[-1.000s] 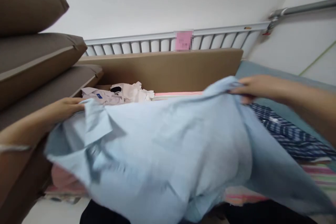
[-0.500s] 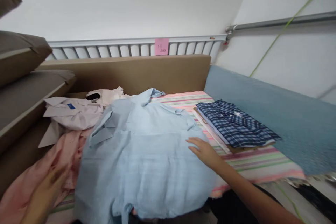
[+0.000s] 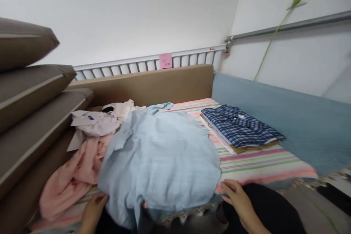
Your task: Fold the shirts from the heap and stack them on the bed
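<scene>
A light blue shirt (image 3: 175, 157) lies spread in front of me, its collar end toward the back and its sleeves loosely folded. My left hand (image 3: 94, 208) is at the shirt's near left edge, fingers curled and pinched against the cloth. Just off the near right edge, my right hand (image 3: 240, 201) hovers with fingers apart, holding nothing. To the left lies a crumpled pink garment (image 3: 74, 175), partly under the blue shirt. Beyond it are a white shirt (image 3: 95, 126) with a blue label and a cream garment (image 3: 123, 108).
A folded navy plaid shirt (image 3: 241, 126) tops a stack of folded clothes at right on the striped cloth (image 3: 263, 161). Brown cushions (image 3: 35, 113) rise at left. A tan back panel (image 3: 164, 84) and a blue side panel (image 3: 274, 113) border the bed.
Both hands have moved to the shirt's near edge: the right came back off its right side, the left in from the pink garment. The shirt's right side looks smoother, and the view has shifted.
</scene>
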`<state>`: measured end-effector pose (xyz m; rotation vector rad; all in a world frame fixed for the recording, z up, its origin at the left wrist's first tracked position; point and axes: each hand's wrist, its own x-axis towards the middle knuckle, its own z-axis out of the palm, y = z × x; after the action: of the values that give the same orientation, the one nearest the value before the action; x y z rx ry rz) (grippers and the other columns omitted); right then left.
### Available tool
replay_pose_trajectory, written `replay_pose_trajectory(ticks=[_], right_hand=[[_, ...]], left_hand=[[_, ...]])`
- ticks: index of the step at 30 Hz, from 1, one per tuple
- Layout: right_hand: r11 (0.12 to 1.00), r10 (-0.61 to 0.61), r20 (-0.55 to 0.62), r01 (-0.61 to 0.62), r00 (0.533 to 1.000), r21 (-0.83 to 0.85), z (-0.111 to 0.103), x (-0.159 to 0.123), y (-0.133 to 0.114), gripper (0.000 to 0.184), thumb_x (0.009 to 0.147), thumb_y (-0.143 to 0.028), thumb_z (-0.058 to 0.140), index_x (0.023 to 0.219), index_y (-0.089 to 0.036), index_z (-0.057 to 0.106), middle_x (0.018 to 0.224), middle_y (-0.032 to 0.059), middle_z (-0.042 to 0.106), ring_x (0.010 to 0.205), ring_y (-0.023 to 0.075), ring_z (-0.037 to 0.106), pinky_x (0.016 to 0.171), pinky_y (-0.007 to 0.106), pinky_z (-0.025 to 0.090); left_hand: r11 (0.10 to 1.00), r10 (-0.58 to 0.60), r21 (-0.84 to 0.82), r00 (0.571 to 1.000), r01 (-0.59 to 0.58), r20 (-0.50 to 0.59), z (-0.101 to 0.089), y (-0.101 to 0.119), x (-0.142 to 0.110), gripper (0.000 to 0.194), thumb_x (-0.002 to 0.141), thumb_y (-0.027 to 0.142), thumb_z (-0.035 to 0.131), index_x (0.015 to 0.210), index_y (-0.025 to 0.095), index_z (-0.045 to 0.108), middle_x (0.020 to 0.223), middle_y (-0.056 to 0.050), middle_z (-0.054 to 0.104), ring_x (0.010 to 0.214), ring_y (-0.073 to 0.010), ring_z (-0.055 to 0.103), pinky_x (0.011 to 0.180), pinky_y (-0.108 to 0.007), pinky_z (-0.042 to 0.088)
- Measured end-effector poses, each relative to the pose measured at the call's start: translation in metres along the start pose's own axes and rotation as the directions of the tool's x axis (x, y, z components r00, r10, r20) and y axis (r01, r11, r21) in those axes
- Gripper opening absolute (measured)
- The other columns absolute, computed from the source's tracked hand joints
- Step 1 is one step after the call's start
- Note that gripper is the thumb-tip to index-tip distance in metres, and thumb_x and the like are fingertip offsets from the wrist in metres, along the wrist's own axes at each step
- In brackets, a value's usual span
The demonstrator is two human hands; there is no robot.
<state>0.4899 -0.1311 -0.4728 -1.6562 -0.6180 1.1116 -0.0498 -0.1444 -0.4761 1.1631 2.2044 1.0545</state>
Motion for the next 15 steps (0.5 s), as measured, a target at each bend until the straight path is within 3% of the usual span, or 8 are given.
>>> replay_pose_trajectory(ticks=[2, 4, 8, 10, 15], right_hand=[[0.996, 0.072, 0.038, -0.074, 0.997, 0.048, 0.007, -0.002, 0.013, 0.058, 0.048, -0.053, 0.068, 0.093, -0.019, 0.053, 0.093, 0.0107, 0.067, 0.089, 0.0284, 0.066, 0.066, 0.034, 0.055], [0.992, 0.114, 0.063, -0.118, 0.991, 0.051, 0.015, -0.005, 0.025, 0.058, 0.047, -0.052, 0.071, 0.092, -0.02, 0.053, 0.086, 0.0084, 0.067, 0.084, 0.0275, 0.067, 0.064, 0.034, 0.054], [0.998, 0.041, 0.06, -0.044, 0.997, 0.055, 0.028, -0.014, 0.035, 0.055, 0.044, -0.049, 0.075, 0.085, -0.02, 0.054, 0.069, 0.0015, 0.065, 0.072, 0.0227, 0.066, 0.061, 0.029, 0.053], [0.998, 0.024, 0.115, -0.031, 0.993, 0.055, 0.032, -0.019, 0.036, 0.053, 0.045, -0.05, 0.076, 0.084, -0.019, 0.056, 0.067, 0.001, 0.066, 0.071, 0.0227, 0.066, 0.061, 0.029, 0.053], [0.984, 0.171, 0.328, -0.179, 0.929, -0.007, 0.034, -0.022, 0.035, 0.057, 0.048, -0.047, 0.078, 0.095, -0.018, 0.063, 0.091, 0.0081, 0.072, 0.092, 0.0276, 0.066, 0.074, 0.033, 0.053]], left_hand=[[0.995, -0.029, -0.099, 0.999, 0.032, 0.037, 0.003, -0.001, -0.005, 0.032, 0.047, 0.051, 0.063, 0.056, 0.02, 0.064, 0.062, -0.003, 0.067, 0.073, -0.0279, 0.063, 0.075, -0.039, 0.05], [0.976, -0.087, -0.2, 0.996, 0.084, -0.008, 0.002, 0.0, -0.012, 0.035, 0.047, 0.051, 0.064, 0.062, 0.019, 0.065, 0.066, -0.004, 0.067, 0.075, -0.0265, 0.063, 0.075, -0.037, 0.05], [0.946, -0.175, -0.288, 0.983, 0.151, -0.059, -0.001, 0.006, -0.019, 0.043, 0.051, 0.05, 0.064, 0.077, 0.016, 0.065, 0.072, -0.006, 0.068, 0.072, -0.0246, 0.064, 0.068, -0.036, 0.051], [0.939, -0.203, -0.295, 0.978, 0.177, -0.057, -0.002, 0.01, -0.02, 0.04, 0.052, 0.045, 0.067, 0.077, 0.014, 0.064, 0.072, -0.007, 0.068, 0.072, -0.0255, 0.064, 0.067, -0.037, 0.051], [0.909, -0.251, -0.346, 0.968, 0.231, -0.014, -0.002, 0.021, -0.02, 0.026, 0.052, 0.029, 0.069, 0.071, 0.013, 0.064, 0.068, -0.006, 0.067, 0.071, -0.0254, 0.064, 0.065, -0.036, 0.051]])
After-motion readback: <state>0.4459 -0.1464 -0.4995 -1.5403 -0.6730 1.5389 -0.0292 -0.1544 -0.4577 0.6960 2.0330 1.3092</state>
